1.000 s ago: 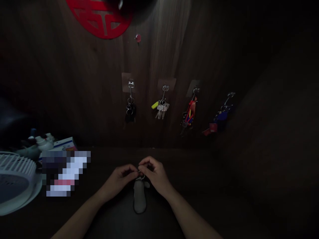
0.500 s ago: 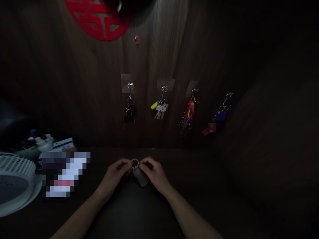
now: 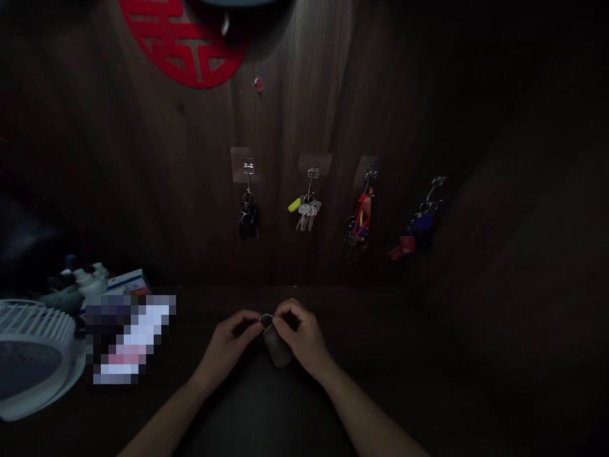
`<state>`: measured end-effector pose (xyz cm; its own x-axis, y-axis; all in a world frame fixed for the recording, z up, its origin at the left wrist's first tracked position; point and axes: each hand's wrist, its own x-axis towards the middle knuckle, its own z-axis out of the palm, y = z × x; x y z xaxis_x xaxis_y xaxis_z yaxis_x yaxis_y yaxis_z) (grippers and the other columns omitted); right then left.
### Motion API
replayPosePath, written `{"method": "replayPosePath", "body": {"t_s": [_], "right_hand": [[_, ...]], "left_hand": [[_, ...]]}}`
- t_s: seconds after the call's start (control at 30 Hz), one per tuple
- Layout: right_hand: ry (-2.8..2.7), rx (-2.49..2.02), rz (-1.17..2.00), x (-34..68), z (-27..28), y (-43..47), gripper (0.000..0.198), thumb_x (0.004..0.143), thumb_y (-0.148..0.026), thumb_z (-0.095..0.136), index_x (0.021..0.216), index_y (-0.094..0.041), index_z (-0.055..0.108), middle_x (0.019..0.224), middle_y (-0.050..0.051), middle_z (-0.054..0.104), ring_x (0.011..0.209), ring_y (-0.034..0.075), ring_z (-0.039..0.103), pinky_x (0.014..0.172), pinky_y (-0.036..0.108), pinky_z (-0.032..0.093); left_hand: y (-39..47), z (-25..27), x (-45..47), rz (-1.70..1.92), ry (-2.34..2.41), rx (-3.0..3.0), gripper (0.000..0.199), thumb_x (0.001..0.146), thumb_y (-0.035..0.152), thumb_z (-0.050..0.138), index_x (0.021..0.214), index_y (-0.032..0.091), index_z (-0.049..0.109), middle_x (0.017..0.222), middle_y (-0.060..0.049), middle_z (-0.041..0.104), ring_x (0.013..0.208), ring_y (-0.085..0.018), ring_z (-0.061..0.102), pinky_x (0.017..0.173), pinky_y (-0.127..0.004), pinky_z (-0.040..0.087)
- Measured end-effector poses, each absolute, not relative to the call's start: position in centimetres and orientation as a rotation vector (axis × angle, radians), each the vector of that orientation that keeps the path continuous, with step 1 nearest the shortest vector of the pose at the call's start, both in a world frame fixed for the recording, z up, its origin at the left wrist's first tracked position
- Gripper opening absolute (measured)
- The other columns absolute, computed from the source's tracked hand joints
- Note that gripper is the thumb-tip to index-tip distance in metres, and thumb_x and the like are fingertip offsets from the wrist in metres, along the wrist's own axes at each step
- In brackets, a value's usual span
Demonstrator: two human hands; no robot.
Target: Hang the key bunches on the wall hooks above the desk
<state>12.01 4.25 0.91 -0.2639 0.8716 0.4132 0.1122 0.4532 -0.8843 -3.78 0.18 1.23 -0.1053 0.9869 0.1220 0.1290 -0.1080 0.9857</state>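
Observation:
Between my hands is a metal key ring (image 3: 266,315) with a dark, rounded key fob (image 3: 278,348) hanging from it, tilted down toward me. My left hand (image 3: 236,337) pinches the left side of the ring between thumb and forefinger. On the other side, my right hand (image 3: 301,329) is closed in a pinch at the ring's right edge, close to the top of the fob. The fingertips hide parts of the ring, and the dim light blurs its details.
On the wooden wall hang a dark key bunch (image 3: 248,219), silver keys with a yellow tag (image 3: 307,211), a red-strapped bunch (image 3: 361,219) and a blue-and-red bunch (image 3: 421,228). A white fan (image 3: 35,362), bottles (image 3: 90,279) and a box (image 3: 130,282) stand at left on the dark table (image 3: 228,419).
Both hands have shifted slightly right with the key ring and fob. The fob hangs more upright, and the hands are closer together at the ring.

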Motion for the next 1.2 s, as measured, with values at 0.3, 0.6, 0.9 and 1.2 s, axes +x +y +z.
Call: {"method": "replayPosePath", "body": {"t_s": [0.3, 0.6, 0.9, 1.2], "right_hand": [[-1.685, -0.797, 0.910, 11.9, 1.0, 3.9, 0.007, 0.077, -0.021, 0.060, 0.069, -0.021, 0.061, 0.073, 0.000, 0.060, 0.074, 0.015, 0.056, 0.072, 0.029, 0.043], [-1.595, -0.838, 1.225, 11.9, 1.2, 3.8, 0.013, 0.081, -0.033, 0.059, 0.081, -0.021, 0.064, 0.080, 0.001, 0.064, 0.079, 0.016, 0.059, 0.074, 0.028, 0.045], [-1.602, -0.782, 1.627, 11.0, 0.8, 2.9, 0.067, 0.065, -0.017, 0.072, 0.124, -0.029, 0.043, 0.104, 0.003, 0.061, 0.074, 0.013, 0.061, 0.065, 0.027, 0.051], [-1.463, -0.927, 1.438, 12.5, 2.2, 4.2, 0.030, 0.073, -0.037, 0.065, 0.095, -0.017, 0.059, 0.048, -0.006, 0.056, 0.034, 0.005, 0.040, 0.035, 0.017, 0.029]], "left_hand": [[-0.1, 1.4, -4.1, 1.334, 1.346, 1.472, 0.013, 0.077, 0.034, 0.062, 0.074, 0.023, 0.069, 0.074, 0.000, 0.066, 0.076, -0.019, 0.059, 0.074, -0.028, 0.045], [-0.5, 2.4, -4.2, 1.301, 1.282, 1.314, 0.017, 0.075, 0.036, 0.064, 0.067, 0.021, 0.068, 0.069, 0.001, 0.065, 0.071, -0.018, 0.057, 0.070, -0.026, 0.043], [0.0, 1.7, -4.9, 1.481, 1.191, 1.005, 0.022, 0.071, 0.041, 0.069, 0.069, 0.019, 0.067, 0.075, -0.001, 0.066, 0.073, -0.017, 0.058, 0.068, -0.025, 0.044], [0.6, 1.4, -5.3, 1.527, 1.156, 0.877, 0.023, 0.071, 0.040, 0.070, 0.076, 0.017, 0.071, 0.100, -0.006, 0.069, 0.094, -0.022, 0.060, 0.084, -0.031, 0.044]]}}
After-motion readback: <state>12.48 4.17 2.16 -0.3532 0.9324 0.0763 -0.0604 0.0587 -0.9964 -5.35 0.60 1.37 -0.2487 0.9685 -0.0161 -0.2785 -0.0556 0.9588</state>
